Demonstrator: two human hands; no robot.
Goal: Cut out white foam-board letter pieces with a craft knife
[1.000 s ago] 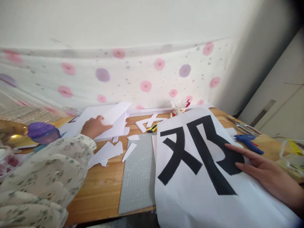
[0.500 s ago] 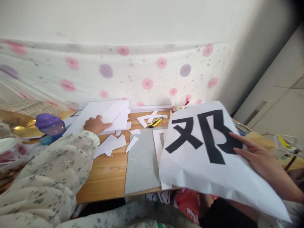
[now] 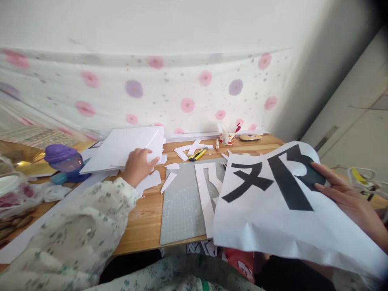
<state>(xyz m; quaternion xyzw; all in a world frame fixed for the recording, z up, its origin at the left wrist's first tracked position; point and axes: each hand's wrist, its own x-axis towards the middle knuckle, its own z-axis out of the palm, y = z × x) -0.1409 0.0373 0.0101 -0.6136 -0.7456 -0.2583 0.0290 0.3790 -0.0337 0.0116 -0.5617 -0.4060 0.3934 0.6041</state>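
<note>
Table (image 3: 142, 226): wooden; a grey cutting mat (image 3: 182, 206) is laid at its middle.
Printed sheet (image 3: 273, 210): large white paper with a black character; it is held lifted over the table's near right edge, tilted, its long axis running from the mat toward the lower right.
White board stack (image 3: 127, 147): laid flat at the rear left, just beyond the left hand.
Right hand (image 3: 351, 202): fingers spread flat on the sheet's right part, thumb under the paper; the sheet is gripped.
Left hand (image 3: 138, 165): fingers curled onto the stack's near edge, touching it; well apart from the sheet.
Nearer hand to sheet: right.
Knife (image 3: 197, 154): yellow, behind the mat.
</note>
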